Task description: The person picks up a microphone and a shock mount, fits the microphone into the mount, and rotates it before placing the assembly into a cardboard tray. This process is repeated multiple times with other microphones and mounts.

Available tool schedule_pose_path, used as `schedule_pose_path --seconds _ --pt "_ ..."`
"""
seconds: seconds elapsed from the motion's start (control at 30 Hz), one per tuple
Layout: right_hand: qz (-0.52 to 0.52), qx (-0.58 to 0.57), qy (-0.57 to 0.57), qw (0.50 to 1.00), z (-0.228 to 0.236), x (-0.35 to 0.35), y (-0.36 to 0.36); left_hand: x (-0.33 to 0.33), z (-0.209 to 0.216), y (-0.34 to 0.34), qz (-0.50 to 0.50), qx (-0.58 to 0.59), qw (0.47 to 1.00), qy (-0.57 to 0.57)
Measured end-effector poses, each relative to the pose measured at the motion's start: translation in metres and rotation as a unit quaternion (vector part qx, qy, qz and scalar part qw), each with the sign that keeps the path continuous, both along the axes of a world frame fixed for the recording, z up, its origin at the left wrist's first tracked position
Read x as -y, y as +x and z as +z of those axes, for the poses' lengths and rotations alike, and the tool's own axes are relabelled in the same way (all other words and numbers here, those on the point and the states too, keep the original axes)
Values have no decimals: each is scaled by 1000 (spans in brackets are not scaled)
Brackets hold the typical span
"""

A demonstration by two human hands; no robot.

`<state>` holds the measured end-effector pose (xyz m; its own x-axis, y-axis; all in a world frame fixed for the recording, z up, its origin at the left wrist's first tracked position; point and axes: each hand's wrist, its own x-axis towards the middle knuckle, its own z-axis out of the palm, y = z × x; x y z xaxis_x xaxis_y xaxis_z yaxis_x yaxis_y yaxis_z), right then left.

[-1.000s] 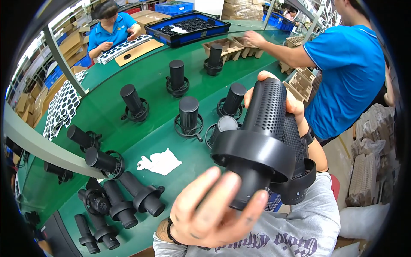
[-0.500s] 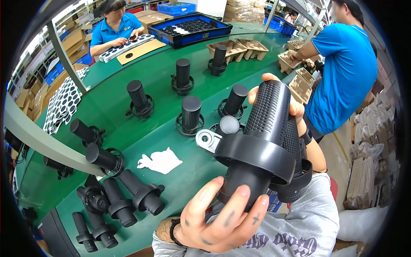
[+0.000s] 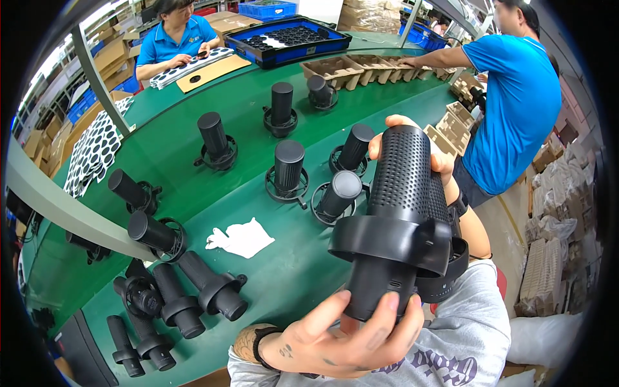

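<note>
A black microphone (image 3: 396, 177) with a perforated barrel and a wide ring mount is held up in front of me, tilted slightly. My left hand (image 3: 351, 338) has its fingers closed around the lower end, where a small slot shows. Behind it, a second black microphone (image 3: 442, 280) with its own ring is partly hidden. My right hand (image 3: 442, 161) wraps round the barrels from behind; most of its fingers are covered. Just left of the held pair, a microphone (image 3: 342, 190) stands in its ring on the green table (image 3: 284, 271).
A white glove (image 3: 242, 238) lies on the table. Several microphones (image 3: 177, 300) lie at lower left; others (image 3: 216, 142) stand on the green belt. Brown pulp trays (image 3: 335, 71) and a blue crate (image 3: 287, 42) sit farther back. Two co-workers in blue (image 3: 516, 103) are nearby.
The front microphone has turned in my hands: its grey bracket is out of sight and a slot shows. Microphones on the belt have shifted slightly right. The right-hand co-worker's arm now reaches to the trays.
</note>
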<state>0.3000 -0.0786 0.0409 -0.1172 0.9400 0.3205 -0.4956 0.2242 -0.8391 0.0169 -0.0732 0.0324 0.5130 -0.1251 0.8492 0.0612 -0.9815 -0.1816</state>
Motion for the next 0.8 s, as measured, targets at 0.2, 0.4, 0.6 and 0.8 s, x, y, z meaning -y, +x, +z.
schedule_pose_path --seconds 0.2,0.4,0.6,0.8 --pt "20 -18 -5 1000 -2 1 -2 0 -5 4 -22 2 998 57" --pt "17 -19 -9 1000 -3 3 -6 0 -5 3 -44 -6 997 64" --pt "-110 225 9 968 19 26 -16 -13 16 -18 -191 -89 971 -109" --pt "-68 683 133 715 12 31 -70 9 9 -15 -97 136 957 -239"
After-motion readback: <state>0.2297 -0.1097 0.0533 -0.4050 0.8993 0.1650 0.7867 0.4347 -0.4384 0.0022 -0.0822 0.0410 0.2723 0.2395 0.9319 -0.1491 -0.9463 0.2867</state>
